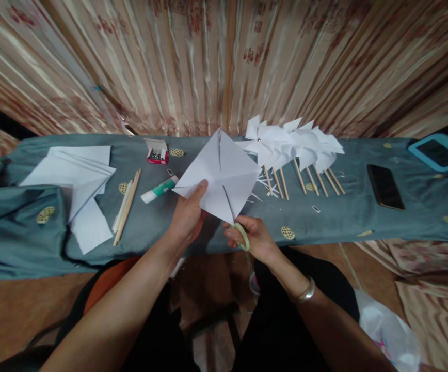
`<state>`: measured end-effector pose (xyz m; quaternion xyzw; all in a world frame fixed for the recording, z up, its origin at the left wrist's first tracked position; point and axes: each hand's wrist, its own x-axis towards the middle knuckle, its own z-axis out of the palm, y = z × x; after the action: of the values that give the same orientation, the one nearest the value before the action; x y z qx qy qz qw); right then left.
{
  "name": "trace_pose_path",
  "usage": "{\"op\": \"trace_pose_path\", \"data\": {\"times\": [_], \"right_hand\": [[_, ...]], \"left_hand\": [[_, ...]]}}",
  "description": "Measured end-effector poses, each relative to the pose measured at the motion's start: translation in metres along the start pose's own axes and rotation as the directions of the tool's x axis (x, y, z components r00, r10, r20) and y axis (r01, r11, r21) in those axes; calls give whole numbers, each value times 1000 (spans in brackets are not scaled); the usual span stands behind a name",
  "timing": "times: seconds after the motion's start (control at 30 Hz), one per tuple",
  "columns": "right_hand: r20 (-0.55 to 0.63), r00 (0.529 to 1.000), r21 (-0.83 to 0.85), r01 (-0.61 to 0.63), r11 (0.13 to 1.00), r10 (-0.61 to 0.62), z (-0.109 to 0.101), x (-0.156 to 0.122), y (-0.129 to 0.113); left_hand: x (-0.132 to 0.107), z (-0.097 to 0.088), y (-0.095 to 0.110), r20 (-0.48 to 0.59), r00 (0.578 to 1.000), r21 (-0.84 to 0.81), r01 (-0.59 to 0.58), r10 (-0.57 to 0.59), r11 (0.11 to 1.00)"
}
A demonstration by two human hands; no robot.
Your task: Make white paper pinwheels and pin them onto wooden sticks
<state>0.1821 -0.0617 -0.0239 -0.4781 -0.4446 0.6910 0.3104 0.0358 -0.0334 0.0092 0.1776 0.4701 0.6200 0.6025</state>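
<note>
A white square of paper [237, 163] is held up over the table's front part, turned so its corners point up, down and sideways. Slits run inward from its top, left and bottom corners. My left hand [190, 212] grips its lower left edge, thumb on top, fingers beneath. At the bottom corner my right hand [253, 235] has its fingers in the pale green handles of scissors [242, 237]. Their blades lie along the bottom slit, mostly hidden by the paper and hand.
Several paper pinwheels on sticks [274, 142] lie right of centre, beside thin paper strips. Left are paper sheets [88, 170], wooden sticks [128, 206], a glue stick [159, 189] and a small red box of metal pins [157, 152]. Rightward lie a phone [385, 187] and a blue-framed tablet [441, 152].
</note>
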Motion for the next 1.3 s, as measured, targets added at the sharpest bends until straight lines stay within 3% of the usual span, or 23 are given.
{"op": "trace_pose_path", "data": {"times": [0.23, 0.53, 0.6, 0.67, 0.77, 0.87, 1.1, 1.3], "right_hand": [[72, 997, 27, 12, 1000, -14, 0, -3, 3], [195, 981, -130, 12, 992, 14, -20, -18, -2], [127, 990, -140, 79, 987, -61, -29, -17, -3], [-54, 979, -130, 189, 973, -197, -39, -13, -6], [-291, 897, -162, 295, 942, -331, -54, -5, -14], [-335, 850, -224, 348, 910, -407, -60, -1, -25], [-112, 963, -113, 234, 966, -246, -40, -7, -28], [-97, 983, 8, 158, 987, -156, -30, -9, -20]], "left_hand": [[6, -5, 7, -28, 999, -34, -44, 43, 998], [12, -25, 33, -56, 989, -98, -143, 138, 985], [12, -30, 35, -49, 990, -83, -137, 133, 987], [10, -34, 33, -16, 994, -50, -107, 107, 993], [4, -39, 26, 50, 999, 47, -16, 14, 999], [-3, -43, 20, 80, 994, 155, 62, -75, 986], [-17, -53, 15, 124, 973, 306, 150, -196, 940], [-20, -57, 19, 188, 961, 313, 138, -204, 940]]}}
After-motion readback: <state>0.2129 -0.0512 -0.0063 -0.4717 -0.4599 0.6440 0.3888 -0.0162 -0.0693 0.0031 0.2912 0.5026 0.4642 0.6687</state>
